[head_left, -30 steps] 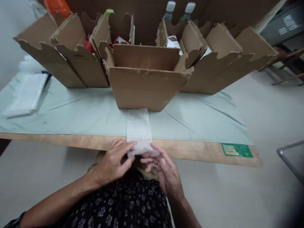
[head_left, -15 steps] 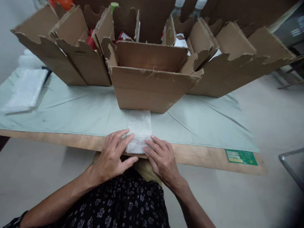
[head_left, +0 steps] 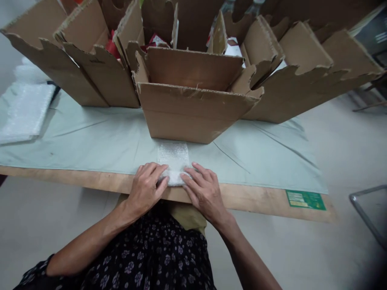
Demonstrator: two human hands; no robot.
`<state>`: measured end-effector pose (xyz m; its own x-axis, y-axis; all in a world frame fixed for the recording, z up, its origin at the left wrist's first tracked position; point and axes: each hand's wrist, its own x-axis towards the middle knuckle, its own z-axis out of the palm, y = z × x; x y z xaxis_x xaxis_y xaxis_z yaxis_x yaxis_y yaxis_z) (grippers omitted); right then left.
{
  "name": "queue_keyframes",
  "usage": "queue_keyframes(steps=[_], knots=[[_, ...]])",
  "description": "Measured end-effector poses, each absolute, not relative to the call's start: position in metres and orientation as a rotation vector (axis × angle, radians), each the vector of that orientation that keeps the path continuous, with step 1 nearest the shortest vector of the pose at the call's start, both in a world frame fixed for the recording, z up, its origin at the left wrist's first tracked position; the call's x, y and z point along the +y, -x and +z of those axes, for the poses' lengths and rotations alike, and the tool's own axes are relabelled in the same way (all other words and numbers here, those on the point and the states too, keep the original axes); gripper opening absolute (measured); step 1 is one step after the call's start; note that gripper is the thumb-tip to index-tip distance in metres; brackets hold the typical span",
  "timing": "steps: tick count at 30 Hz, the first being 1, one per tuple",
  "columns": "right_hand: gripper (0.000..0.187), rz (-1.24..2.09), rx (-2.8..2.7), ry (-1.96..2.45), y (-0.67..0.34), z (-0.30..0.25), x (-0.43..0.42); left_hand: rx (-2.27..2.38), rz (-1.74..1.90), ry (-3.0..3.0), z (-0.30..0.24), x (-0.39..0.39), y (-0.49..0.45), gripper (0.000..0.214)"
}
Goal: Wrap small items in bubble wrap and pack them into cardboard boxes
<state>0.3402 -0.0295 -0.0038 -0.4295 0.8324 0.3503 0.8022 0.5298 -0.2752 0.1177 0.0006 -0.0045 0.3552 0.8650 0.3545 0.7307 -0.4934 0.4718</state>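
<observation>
A narrow sheet of bubble wrap (head_left: 173, 154) lies flat on the green cloth in front of the nearest cardboard bin. Its near end is folded over into a thicker band close to the table edge. My left hand (head_left: 146, 185) pinches the left side of this fold, thumb below and fingers on top. On the opposite side, my right hand (head_left: 205, 191) grips the fold with bent fingers, its thumb mostly hidden. Anything inside the fold cannot be made out.
A cardboard bin (head_left: 196, 112) stands just beyond the sheet, before a row of similar bins (head_left: 90, 76). Stacked bubble wrap (head_left: 26, 110) lies at left. A green printed card (head_left: 305, 199) sits at the table's right edge; a metal frame (head_left: 367, 213) stands beyond it.
The near end of the bubble wrap has been folded away from me, so the sheet is shorter. Both hands have closed in on its sides, the left thumb coming up to the edge.
</observation>
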Motion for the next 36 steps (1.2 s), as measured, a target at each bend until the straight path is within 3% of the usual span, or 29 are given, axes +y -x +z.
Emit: queue_keyframes(steps=[3,6,12,18,22,27,29,33,36], knots=[[0.021,0.244,-2.291,1.29,-0.342,-0.001,-0.022,1.284,0.888,-2.453,0.004,-0.007,-0.111,0.032],[0.016,0.399,-2.237,1.274,-0.345,0.005,-0.019,1.131,0.857,-2.475,0.005,-0.008,-0.106,0.025],[0.033,0.085,-2.191,1.312,-0.338,0.007,-0.018,1.313,0.937,-2.357,-0.011,0.019,-0.11,0.02],[0.024,0.101,-2.367,1.27,-0.326,-0.009,0.012,1.49,1.022,-2.138,-0.003,0.017,-0.101,0.028],[0.018,0.247,-2.116,1.292,-0.323,-0.009,0.01,1.522,1.005,-1.543,0.009,-0.007,-0.092,0.033],[0.017,0.498,-1.989,1.222,-0.315,0.003,-0.023,1.265,0.853,-1.027,0.013,-0.014,-0.103,0.069],[0.021,0.622,-1.911,1.252,-0.317,0.004,-0.035,1.209,0.842,-1.013,0.015,-0.013,-0.11,0.067],[0.063,1.062,-1.587,1.297,-0.327,0.005,-0.044,1.15,0.897,-1.172,0.014,-0.02,-0.121,0.056],[0.042,1.289,-1.519,1.237,-0.338,0.017,-0.04,1.088,0.939,-1.402,0.017,-0.017,-0.122,0.045]])
